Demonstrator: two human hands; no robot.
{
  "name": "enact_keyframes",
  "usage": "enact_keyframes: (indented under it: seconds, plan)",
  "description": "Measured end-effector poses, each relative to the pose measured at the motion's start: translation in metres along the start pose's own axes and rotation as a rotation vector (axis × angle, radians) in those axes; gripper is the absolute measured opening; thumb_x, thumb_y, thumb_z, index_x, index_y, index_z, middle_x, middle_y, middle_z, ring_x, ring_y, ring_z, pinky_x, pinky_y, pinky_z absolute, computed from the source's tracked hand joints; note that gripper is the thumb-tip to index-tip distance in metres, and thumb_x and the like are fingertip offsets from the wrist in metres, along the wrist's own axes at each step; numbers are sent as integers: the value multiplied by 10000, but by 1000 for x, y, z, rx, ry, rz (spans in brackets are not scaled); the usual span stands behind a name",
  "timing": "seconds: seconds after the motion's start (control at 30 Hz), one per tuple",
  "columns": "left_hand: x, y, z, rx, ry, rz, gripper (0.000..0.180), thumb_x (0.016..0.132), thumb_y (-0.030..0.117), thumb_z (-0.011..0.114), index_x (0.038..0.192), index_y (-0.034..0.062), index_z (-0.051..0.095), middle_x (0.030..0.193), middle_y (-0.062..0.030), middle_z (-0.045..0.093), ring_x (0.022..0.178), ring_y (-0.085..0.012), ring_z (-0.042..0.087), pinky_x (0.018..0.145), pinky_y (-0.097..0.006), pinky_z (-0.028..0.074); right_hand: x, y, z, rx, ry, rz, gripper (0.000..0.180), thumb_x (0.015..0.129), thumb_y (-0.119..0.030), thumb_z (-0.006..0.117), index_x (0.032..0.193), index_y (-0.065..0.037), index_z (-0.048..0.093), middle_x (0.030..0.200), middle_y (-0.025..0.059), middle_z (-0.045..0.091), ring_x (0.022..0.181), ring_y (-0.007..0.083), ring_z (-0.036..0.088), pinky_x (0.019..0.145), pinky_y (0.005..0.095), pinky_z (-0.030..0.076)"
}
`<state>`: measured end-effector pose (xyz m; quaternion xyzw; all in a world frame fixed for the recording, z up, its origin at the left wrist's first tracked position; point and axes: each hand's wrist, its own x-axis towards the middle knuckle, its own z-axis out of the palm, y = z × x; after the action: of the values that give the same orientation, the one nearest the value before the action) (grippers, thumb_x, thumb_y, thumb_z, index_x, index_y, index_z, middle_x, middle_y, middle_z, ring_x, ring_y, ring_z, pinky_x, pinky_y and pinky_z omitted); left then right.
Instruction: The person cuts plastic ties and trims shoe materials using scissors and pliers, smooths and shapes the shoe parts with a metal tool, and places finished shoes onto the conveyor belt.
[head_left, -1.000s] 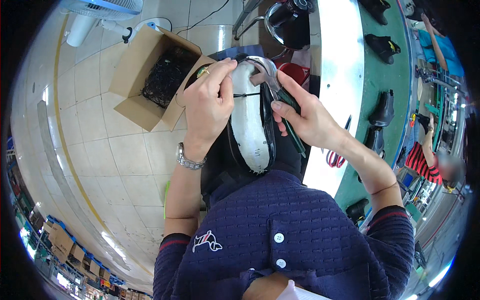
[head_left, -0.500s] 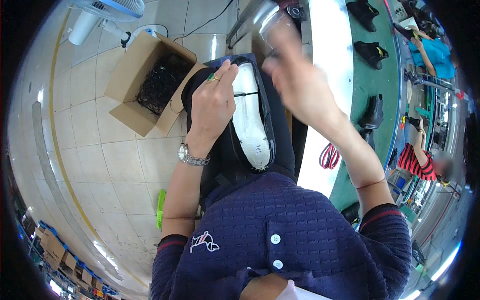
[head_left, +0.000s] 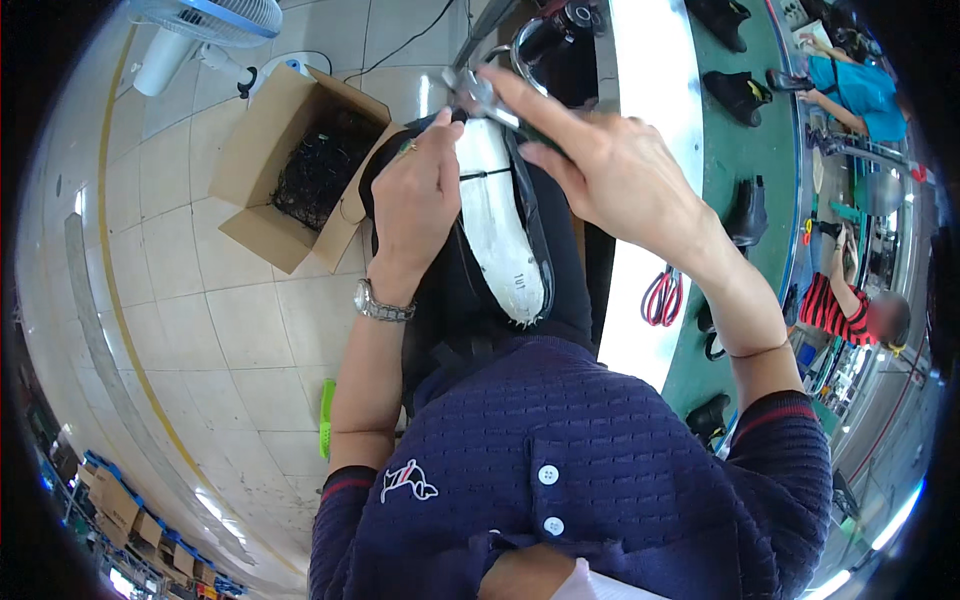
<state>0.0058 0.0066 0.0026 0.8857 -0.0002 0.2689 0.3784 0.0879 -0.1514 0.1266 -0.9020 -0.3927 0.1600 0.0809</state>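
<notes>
One black shoe [head_left: 530,205] is laid sole-up on the lap, its long white insole board [head_left: 493,225] crossed by a thin dark band; it is presumably steadied by the left hand [head_left: 415,195], fingers drawn together at its far end. One metal-headed hammer [head_left: 475,92], blurred, is gripped in the right hand [head_left: 625,165] at that end; contact cannot be told. One cardboard carton [head_left: 240,165], wiry black tangle [head_left: 315,175] inside, is placed alongside, likely for reach.

A head-worn wide fisheye looks steeply down, upright and unmirrored, with the left hand [head_left: 415,205] and right hand [head_left: 635,170] close below; its bending field takes in the shirt [head_left: 450,430] nearer than the hands, floor [head_left: 250,325] to their left and counter [head_left: 655,100] to their right.
</notes>
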Motion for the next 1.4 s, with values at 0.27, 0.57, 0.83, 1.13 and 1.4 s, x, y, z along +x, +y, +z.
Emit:
enact_keyframes:
  seconds: [0.27,0.57,0.83,1.13,1.4]
  plan:
    - [1,2,-4,-479,-59,-443,281,889,33,612,1138,-4,487,1119,-149,685,978,-180,678,794,-303,533,-10,17,19,-69,-161,28,592,941,-188,573,1474,-191,314,721,180,656,542,313,635,548,414,520]
    - [6,2,-10,-376,-160,-377,287,903,77,632,1186,34,650,1064,-98,687,850,-109,618,762,-238,496,-115,96,106,378,281,891,583,942,-219,565,1469,-150,326,1086,238,655,973,407,647,867,462,489]
    - [-13,-1,-8,-889,-136,-518,506,947,152,615,1403,8,450,1391,-116,507,1192,-144,523,986,-253,414,-226,123,180,319,500,1043,478,918,-285,616,1319,-37,533,1286,203,564,1161,338,546,990,393,424]
    - [-35,27,2,-378,-32,-321,289,951,108,579,1204,-20,633,1436,-165,463,1227,-219,523,997,-311,402,-310,117,196,1152,394,1261,418,839,-130,724,1163,44,525,799,34,634,645,116,590,581,239,488]
    - [-29,41,13,-275,159,-410,148,951,126,575,943,-6,640,1156,-123,632,822,-222,622,679,-296,485,-187,24,75,1771,-18,571,704,722,-412,814,1226,-6,536,817,-21,502,696,89,503,660,216,418]
